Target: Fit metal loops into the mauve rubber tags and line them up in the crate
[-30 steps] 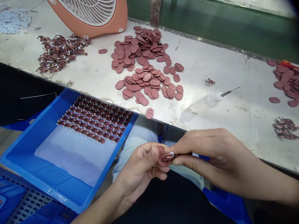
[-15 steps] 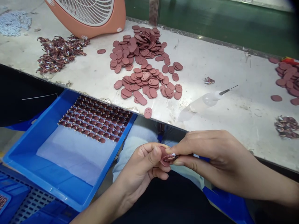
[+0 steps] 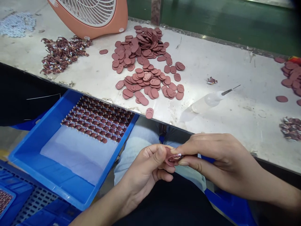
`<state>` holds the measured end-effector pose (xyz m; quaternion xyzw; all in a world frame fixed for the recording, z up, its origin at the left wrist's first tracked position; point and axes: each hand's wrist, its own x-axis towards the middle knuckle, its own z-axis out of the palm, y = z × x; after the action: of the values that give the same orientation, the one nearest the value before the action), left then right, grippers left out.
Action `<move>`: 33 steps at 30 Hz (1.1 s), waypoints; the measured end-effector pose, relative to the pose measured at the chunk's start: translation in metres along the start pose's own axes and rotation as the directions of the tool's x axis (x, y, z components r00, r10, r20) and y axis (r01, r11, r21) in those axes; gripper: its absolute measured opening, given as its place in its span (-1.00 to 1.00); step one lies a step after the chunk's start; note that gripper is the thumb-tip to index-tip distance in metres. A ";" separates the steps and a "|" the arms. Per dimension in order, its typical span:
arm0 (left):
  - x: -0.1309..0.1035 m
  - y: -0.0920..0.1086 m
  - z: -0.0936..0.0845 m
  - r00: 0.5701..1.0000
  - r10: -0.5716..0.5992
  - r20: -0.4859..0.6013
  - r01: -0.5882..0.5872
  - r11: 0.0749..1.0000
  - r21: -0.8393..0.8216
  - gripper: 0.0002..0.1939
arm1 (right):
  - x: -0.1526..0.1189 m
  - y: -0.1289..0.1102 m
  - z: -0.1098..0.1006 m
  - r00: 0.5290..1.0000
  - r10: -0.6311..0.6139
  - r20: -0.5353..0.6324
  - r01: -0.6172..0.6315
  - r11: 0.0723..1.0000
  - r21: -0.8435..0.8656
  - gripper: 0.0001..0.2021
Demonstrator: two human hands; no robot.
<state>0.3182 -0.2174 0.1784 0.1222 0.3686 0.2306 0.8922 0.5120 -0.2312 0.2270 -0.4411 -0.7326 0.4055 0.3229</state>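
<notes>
Between thumb and fingers, my left hand pinches a reddish-brown oval disc. My right hand is closed on a small dark brown figure with a white part, pressed against the disc's face. Fingertips hide part of both pieces. Above my hands, on the bench, lies a large heap of similar oval discs; some show small holes and a curved line. To the right, a translucent squeeze bottle with a thin needle tip lies on its side.
A blue bin at lower left holds rows of brown assembled pieces on a pale sheet. On the worktable are a pile of brown figures, an orange fan, pale blue pieces and more discs.
Both hands, with the disc and brown figure, have shifted slightly right in view. The grip is the same; the whole scene has moved a little with the camera.
</notes>
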 end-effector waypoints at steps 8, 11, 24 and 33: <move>0.000 0.000 -0.001 1.000 0.008 -0.006 -0.008 1.000 0.018 -0.71 | -0.002 -0.001 -0.002 0.999 -0.037 0.036 0.040 0.996 -0.081 -0.73; -0.001 0.001 -0.002 1.000 0.014 -0.015 -0.014 1.000 0.020 -0.73 | -0.002 -0.001 -0.002 0.998 -0.049 0.030 0.052 0.993 -0.104 -0.71; -0.004 0.002 0.001 0.996 0.046 -0.077 -0.045 0.999 0.016 -0.68 | 0.003 -0.001 0.001 0.995 -0.087 0.039 0.092 0.987 -0.129 -0.75; -0.008 0.008 0.005 0.991 0.112 -0.067 -0.107 0.992 0.071 -0.67 | -0.003 0.000 0.004 0.991 -0.133 0.017 0.134 0.980 -0.146 -0.72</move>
<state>0.3142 -0.2141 0.1894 0.1637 0.4003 0.2708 0.8600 0.5096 -0.2351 0.2245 -0.4122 -0.7895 0.3295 0.3133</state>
